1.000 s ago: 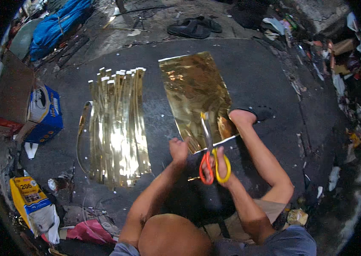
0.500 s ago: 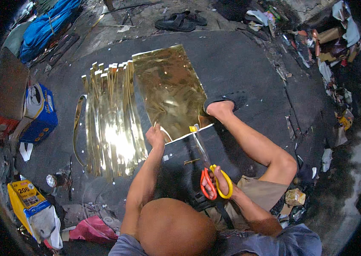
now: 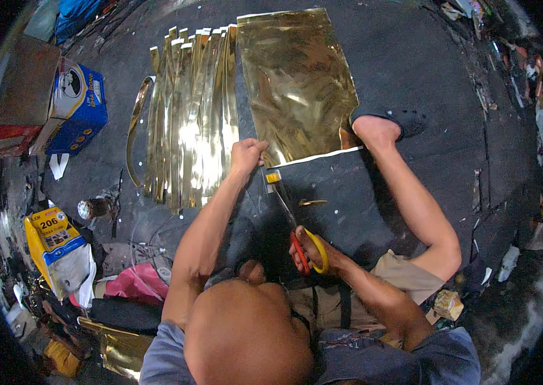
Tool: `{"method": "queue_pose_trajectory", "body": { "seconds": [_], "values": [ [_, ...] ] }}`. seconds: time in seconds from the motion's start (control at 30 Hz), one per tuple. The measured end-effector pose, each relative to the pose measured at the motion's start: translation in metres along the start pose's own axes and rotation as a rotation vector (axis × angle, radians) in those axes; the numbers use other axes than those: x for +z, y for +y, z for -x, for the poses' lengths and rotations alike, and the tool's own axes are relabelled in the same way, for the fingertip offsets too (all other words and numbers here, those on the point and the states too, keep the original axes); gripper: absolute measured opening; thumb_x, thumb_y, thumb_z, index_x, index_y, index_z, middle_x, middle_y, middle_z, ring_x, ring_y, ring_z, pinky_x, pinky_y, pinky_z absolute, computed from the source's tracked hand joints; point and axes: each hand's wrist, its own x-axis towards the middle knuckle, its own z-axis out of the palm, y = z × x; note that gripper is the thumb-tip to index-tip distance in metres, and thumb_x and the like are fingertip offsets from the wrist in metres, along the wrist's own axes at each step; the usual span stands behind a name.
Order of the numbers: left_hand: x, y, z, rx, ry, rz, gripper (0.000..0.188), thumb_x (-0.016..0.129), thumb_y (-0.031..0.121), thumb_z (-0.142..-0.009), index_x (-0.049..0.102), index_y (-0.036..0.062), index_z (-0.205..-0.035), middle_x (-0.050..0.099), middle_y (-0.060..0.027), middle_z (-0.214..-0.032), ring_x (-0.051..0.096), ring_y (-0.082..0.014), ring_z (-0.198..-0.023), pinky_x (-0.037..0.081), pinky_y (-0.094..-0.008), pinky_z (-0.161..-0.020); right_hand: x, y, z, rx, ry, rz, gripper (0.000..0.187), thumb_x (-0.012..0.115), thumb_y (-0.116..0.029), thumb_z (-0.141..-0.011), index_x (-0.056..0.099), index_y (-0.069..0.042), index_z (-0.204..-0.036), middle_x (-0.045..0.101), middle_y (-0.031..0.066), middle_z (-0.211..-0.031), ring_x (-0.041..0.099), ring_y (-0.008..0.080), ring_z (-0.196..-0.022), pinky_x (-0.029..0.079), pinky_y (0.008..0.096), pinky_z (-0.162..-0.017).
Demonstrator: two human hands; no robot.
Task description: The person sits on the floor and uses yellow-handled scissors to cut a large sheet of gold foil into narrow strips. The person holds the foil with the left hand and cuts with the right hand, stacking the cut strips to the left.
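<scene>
A shiny gold sheet (image 3: 297,83) with white edges lies flat on a dark mat. My left hand (image 3: 247,157) pinches its near left corner. In my right hand (image 3: 312,247) is a pair of scissors (image 3: 286,206) with one red and one yellow handle loop. The blades point up and left, and a yellow piece at their tip sits just below the sheet's near edge, close to my left hand. Left of the sheet lie several long gold strips (image 3: 189,115) side by side, one curled outward at the far left.
My right foot (image 3: 377,130), in a dark sandal, rests against the sheet's right edge. At left stand a blue and white box (image 3: 82,106) and a yellow packet (image 3: 53,231). Pink cloth (image 3: 137,282) lies lower left. Scraps line the right rim.
The head view has shifted, so everything sits higher in it. The scissors have moved left along the sheet's near edge toward my left hand, and their handles are closer together.
</scene>
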Motion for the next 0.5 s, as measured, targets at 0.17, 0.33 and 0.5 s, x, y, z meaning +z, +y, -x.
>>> {"method": "queue_pose_trajectory", "body": {
  "seconds": [0.17,0.33,0.5],
  "values": [
    [-0.009,0.023,0.006,-0.034,-0.019,-0.107,0.016,0.068,0.014,-0.08,0.061,0.0037,-0.069,0.057,-0.0027,-0.059,0.051,-0.0091,-0.047,0.042,-0.0228,-0.045,0.008,-0.006,-0.033,-0.024,-0.031,-0.033,0.088,0.028,-0.084,-0.075,0.053,-0.001,-0.083,0.052,0.0056,-0.06,0.056,0.0166,-0.05,0.047,0.0301,-0.047],
    [0.007,0.019,-0.001,-0.052,-0.033,-0.121,0.014,0.066,0.013,-0.08,0.062,0.0034,-0.07,0.058,-0.0035,-0.059,0.053,-0.0087,-0.048,0.041,-0.0228,-0.044,-0.006,-0.009,-0.048,-0.035,0.069,-0.118,0.086,0.032,-0.083,-0.075,0.053,0.0,-0.078,0.05,0.0056,-0.056,0.055,0.0167,-0.046,0.047,0.0304,-0.044],
    [0.006,0.006,-0.004,-0.043,0.008,-0.208,0.022,0.065,0.022,-0.082,0.062,0.0024,-0.072,0.059,-0.0047,-0.06,0.055,-0.0107,-0.053,0.043,-0.027,-0.049,-0.016,-0.001,-0.08,-0.087,0.138,-0.234,0.078,0.042,-0.078,-0.078,0.053,-0.001,-0.073,0.048,0.0052,-0.052,0.051,0.0163,-0.039,0.044,0.0307,-0.038]
  ]
}}
